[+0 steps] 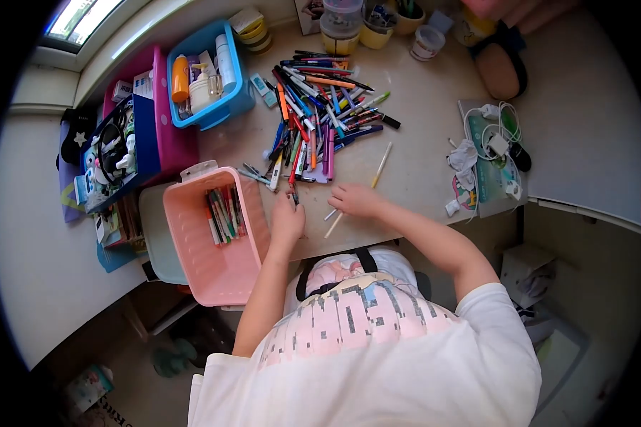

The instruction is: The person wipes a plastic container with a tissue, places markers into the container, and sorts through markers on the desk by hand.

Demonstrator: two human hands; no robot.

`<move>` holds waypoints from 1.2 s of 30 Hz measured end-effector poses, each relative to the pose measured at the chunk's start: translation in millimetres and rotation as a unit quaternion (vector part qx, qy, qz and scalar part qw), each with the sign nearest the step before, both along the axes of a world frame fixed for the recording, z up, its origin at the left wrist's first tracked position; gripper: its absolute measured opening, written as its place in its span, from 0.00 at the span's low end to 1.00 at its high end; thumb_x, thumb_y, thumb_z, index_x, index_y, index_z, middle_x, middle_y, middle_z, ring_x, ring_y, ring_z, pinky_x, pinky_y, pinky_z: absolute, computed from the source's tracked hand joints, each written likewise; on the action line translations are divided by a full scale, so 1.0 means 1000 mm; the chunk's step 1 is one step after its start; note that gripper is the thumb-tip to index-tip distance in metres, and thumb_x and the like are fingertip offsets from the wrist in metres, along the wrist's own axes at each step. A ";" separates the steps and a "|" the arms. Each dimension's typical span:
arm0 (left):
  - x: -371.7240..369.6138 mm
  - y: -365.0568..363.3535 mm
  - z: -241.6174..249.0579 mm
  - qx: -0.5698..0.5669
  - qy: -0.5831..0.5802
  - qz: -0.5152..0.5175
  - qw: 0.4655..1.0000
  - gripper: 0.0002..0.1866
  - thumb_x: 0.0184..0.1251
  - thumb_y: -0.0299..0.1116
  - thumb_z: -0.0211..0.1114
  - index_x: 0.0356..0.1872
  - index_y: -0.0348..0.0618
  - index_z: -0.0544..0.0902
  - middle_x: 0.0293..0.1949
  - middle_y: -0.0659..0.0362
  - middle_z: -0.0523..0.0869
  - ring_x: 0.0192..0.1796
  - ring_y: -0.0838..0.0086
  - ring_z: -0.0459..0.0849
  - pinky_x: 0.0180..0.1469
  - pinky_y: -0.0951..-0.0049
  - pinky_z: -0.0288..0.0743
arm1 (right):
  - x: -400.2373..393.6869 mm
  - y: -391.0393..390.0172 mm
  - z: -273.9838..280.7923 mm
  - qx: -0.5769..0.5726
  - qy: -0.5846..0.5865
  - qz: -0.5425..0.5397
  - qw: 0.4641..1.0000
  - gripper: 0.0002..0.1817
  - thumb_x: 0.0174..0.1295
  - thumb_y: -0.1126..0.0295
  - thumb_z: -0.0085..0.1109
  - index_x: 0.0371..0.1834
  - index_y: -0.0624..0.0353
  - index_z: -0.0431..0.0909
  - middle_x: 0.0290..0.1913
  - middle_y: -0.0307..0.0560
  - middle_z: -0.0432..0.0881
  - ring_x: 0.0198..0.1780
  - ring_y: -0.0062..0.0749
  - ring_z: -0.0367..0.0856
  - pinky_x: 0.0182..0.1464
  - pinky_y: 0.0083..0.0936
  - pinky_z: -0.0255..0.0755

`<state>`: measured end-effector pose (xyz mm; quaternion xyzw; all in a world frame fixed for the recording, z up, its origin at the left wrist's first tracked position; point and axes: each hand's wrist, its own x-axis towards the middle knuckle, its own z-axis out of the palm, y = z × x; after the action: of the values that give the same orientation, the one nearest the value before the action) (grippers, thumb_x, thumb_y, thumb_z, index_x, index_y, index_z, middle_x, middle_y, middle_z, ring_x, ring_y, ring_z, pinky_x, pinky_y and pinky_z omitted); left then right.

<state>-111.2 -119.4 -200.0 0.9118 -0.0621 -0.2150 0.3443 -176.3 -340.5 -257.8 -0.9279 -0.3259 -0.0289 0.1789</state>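
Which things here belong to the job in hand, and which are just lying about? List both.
Job in hand, apparently:
- left hand
- right hand
- heaped pens
- pink bin
- pens inside it

Just lying about:
- blue basket
- white chargers
- navy box

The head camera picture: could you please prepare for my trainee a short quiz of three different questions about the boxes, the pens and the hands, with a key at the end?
1. Choose one. What lies inside the light pink box?
A) cups
B) pens
C) bottles

2. True or false? The big pen pile lies between the blue basket and the white plugs.

3. Short answer. Which of the person's own hands is nearer to the light pink box?

Key:
1. B.
2. True: the basket is on the person's left of the pile, and the plugs are on the right.
3. The left hand.
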 end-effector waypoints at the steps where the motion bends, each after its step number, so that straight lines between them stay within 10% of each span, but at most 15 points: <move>1: 0.003 -0.001 -0.001 -0.002 0.000 0.002 1.000 0.22 0.59 0.27 0.60 0.57 0.34 0.74 0.52 0.38 0.80 0.55 0.44 0.79 0.57 0.52 0.73 | -0.003 -0.011 0.020 0.012 0.040 -0.079 0.996 0.08 0.59 0.68 0.55 0.41 0.53 0.73 0.37 0.41 0.76 0.40 0.39 0.80 0.40 0.38 0.77; 7: 0.013 -0.031 0.013 -0.001 -0.089 -0.050 0.995 0.20 0.60 0.32 0.65 0.53 0.37 0.77 0.46 0.45 0.84 0.49 0.48 0.82 0.53 0.56 0.76 | -0.016 -0.070 0.044 0.033 0.140 -0.482 0.864 0.18 0.63 0.67 0.60 0.55 0.54 0.69 0.46 0.50 0.80 0.43 0.47 0.85 0.39 0.43 0.80; 9: 0.019 -0.058 0.015 -0.007 -0.059 -0.058 0.997 0.18 0.58 0.36 0.69 0.48 0.40 0.78 0.43 0.50 0.84 0.44 0.53 0.85 0.45 0.58 0.78 | -0.019 -0.070 0.019 0.055 0.213 -0.629 0.746 0.25 0.62 0.64 0.64 0.59 0.59 0.66 0.51 0.57 0.80 0.45 0.54 0.84 0.43 0.45 0.80; 13: 0.035 -0.098 -0.006 0.101 -0.254 -0.212 0.938 0.15 0.56 0.38 0.72 0.36 0.43 0.76 0.34 0.51 0.84 0.39 0.57 0.87 0.36 0.59 0.80 | -0.014 -0.044 -0.018 0.163 0.079 -0.666 0.723 0.22 0.65 0.65 0.60 0.57 0.63 0.65 0.51 0.65 0.81 0.47 0.63 0.83 0.46 0.49 0.78; 20: 0.052 -0.112 -0.026 0.156 -0.200 -0.180 0.950 0.11 0.59 0.33 0.62 0.38 0.39 0.74 0.39 0.46 0.87 0.33 0.50 0.87 0.34 0.51 0.81 | 0.014 -0.024 0.021 0.315 0.199 -0.659 0.654 0.12 0.68 0.68 0.49 0.51 0.62 0.69 0.37 0.64 0.83 0.41 0.60 0.84 0.44 0.50 0.77; 22: 0.047 -0.110 -0.025 0.160 -0.196 -0.171 0.952 0.11 0.60 0.34 0.61 0.40 0.39 0.74 0.41 0.46 0.87 0.32 0.49 0.87 0.34 0.50 0.81 | 0.028 -0.018 0.020 0.612 0.342 -0.541 0.465 0.11 0.68 0.65 0.51 0.47 0.60 0.71 0.38 0.62 0.84 0.40 0.58 0.84 0.42 0.49 0.76; 28: 0.036 -0.106 -0.012 0.177 -0.232 -0.148 0.945 0.20 0.63 0.37 0.58 0.55 0.41 0.74 0.36 0.46 0.87 0.28 0.49 0.86 0.32 0.51 0.80 | 0.058 0.017 -0.018 0.421 0.264 -0.601 0.626 0.15 0.70 0.58 0.56 0.50 0.55 0.78 0.37 0.50 0.85 0.34 0.35 0.85 0.40 0.29 0.76; 30: 0.035 -0.099 -0.004 0.155 -0.201 -0.152 0.955 0.19 0.64 0.39 0.59 0.54 0.42 0.74 0.28 0.49 0.86 0.27 0.51 0.86 0.31 0.52 0.79 | 0.056 0.027 -0.011 0.467 0.282 -0.593 0.592 0.16 0.65 0.54 0.61 0.45 0.54 0.80 0.39 0.55 0.86 0.40 0.46 0.86 0.46 0.36 0.78; 36: 0.028 -0.089 -0.021 0.112 -0.131 -0.169 0.970 0.12 0.62 0.39 0.66 0.35 0.40 0.81 0.27 0.47 0.86 0.32 0.50 0.86 0.37 0.53 0.78 | 0.067 0.037 -0.012 0.424 0.289 -0.607 0.607 0.20 0.58 0.51 0.70 0.38 0.58 0.82 0.31 0.44 0.87 0.33 0.33 0.86 0.41 0.31 0.78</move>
<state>-83.5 -208.0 -221.4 0.9409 -0.2356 -0.1543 0.1879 -109.0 -303.3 -269.7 -0.6935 0.4298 0.0034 0.5783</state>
